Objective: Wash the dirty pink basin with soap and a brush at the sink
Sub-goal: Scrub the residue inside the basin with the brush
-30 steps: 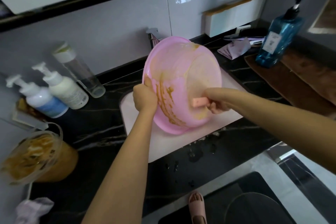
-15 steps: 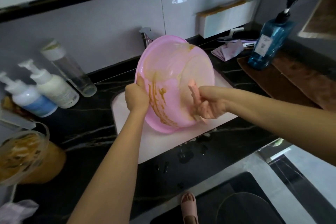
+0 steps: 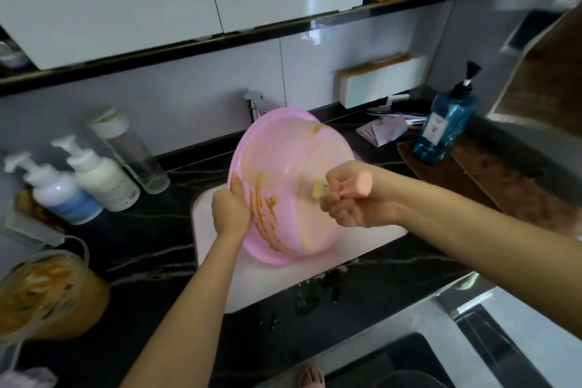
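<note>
I tilt the pink basin [image 3: 293,186] on edge over the white sink [image 3: 208,230], my left hand [image 3: 230,214] clamped on its smeared rim. My right hand [image 3: 352,198] is fisted around the pink brush [image 3: 362,183], bristles against the basin's inside.

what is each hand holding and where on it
Left hand grips the pink basin by its left rim. Right hand holds the pink brush by its handle.

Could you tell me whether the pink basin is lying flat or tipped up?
Tipped up: the pink basin stands on edge over the sink, its inside facing the person.
</note>
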Demonstrator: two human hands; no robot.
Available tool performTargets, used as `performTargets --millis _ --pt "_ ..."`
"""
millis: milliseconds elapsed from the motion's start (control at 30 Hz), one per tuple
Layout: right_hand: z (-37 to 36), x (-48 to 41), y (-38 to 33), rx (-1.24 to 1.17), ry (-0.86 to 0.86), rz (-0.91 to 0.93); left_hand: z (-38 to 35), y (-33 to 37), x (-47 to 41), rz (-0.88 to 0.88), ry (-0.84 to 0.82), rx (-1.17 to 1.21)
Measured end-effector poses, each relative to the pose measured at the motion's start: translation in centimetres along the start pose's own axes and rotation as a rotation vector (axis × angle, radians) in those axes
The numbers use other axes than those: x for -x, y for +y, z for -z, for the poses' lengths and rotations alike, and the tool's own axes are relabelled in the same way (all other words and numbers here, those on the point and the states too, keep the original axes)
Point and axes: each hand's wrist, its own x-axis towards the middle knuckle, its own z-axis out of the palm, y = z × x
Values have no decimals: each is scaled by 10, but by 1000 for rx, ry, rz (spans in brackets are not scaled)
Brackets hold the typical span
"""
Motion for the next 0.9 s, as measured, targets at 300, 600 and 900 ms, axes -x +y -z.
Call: performTargets --millis 300,600,900 --pt "34 -11 -3 1116 590 505 1 4 12 25 -14 63" --pt "31 -39 -23 1318 801 429 -2 6 7 57 21 74" --pt "31 -46 -63 1450 774 355 -7 14 10 43 -37 146"
